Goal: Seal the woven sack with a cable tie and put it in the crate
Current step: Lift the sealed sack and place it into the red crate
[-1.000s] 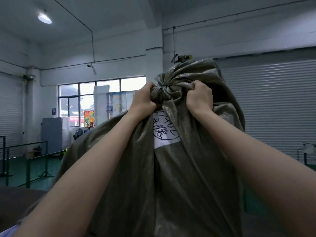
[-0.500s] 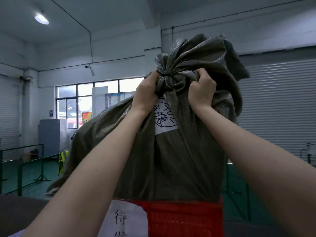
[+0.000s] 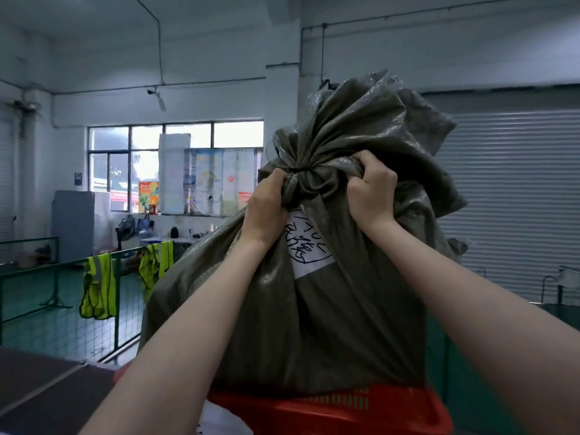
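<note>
A full grey-green woven sack point(image 3: 314, 324) stands in front of me, its neck gathered and cinched by a dark cable tie point(image 3: 303, 168). A white label with black handwriting point(image 3: 309, 248) is stuck below the neck. My left hand point(image 3: 266, 208) grips the sack fabric just left of the tie. My right hand point(image 3: 372, 189) clutches the fabric to the tie's right. The sack's bottom sits at or inside the rim of a red plastic crate point(image 3: 345, 409); I cannot tell whether it rests on the crate floor.
A green metal railing point(image 3: 62, 268) with two yellow safety vests point(image 3: 95, 290) runs at the left. A dark table surface point(image 3: 47, 390) lies at lower left. A grey roller shutter point(image 3: 518, 199) fills the right wall. Windows and posters are at the back.
The sack has come down toward the red crate, which now shows below it. The view has dropped and shifted, bringing the railing and vests into sight. Both hands keep their grip.
</note>
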`<action>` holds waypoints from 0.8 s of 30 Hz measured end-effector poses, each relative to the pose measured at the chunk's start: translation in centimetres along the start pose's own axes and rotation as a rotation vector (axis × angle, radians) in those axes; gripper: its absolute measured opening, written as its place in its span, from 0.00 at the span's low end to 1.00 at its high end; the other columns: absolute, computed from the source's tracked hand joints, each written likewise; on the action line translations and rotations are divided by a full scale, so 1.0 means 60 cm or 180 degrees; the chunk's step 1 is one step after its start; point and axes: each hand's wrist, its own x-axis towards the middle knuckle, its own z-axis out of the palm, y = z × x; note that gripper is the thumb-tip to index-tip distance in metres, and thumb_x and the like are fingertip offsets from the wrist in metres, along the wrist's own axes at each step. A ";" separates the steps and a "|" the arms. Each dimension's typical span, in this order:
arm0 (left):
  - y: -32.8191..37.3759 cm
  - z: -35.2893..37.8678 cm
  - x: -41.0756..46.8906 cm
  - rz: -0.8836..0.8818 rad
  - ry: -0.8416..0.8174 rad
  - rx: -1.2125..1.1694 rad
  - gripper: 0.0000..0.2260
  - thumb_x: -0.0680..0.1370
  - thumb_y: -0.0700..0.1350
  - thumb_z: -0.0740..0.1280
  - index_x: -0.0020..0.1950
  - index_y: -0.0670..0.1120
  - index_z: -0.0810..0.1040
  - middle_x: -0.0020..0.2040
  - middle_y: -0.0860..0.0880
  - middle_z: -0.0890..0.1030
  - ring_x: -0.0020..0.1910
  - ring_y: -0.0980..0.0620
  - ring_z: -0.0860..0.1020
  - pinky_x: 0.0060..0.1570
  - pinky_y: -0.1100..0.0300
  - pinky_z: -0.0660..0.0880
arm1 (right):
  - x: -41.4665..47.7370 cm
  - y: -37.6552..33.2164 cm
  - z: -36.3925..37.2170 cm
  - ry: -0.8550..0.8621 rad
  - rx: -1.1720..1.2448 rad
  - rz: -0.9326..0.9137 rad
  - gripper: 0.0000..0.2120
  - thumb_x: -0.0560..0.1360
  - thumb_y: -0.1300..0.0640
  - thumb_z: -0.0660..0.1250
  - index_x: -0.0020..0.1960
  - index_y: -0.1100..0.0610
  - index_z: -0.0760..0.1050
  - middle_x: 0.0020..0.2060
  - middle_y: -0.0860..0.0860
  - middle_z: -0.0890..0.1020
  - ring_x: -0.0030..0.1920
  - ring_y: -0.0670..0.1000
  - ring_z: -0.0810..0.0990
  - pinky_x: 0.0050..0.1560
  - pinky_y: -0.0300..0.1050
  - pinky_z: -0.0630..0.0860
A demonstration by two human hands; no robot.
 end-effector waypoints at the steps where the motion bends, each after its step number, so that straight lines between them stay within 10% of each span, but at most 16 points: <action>1: -0.015 0.009 -0.010 -0.0048 -0.0057 0.0007 0.11 0.69 0.25 0.60 0.49 0.32 0.73 0.41 0.33 0.79 0.40 0.38 0.77 0.37 0.57 0.64 | -0.009 0.011 0.013 -0.0046 -0.0003 0.0036 0.13 0.68 0.71 0.57 0.47 0.68 0.78 0.41 0.63 0.82 0.41 0.52 0.74 0.42 0.35 0.64; 24: -0.190 0.118 -0.265 -0.1124 -0.1705 -0.0378 0.12 0.73 0.32 0.65 0.55 0.40 0.72 0.53 0.41 0.80 0.53 0.43 0.77 0.44 0.61 0.66 | -0.276 0.177 0.161 -0.1252 -0.0264 0.1713 0.13 0.70 0.67 0.59 0.50 0.62 0.79 0.48 0.62 0.83 0.50 0.62 0.78 0.44 0.44 0.67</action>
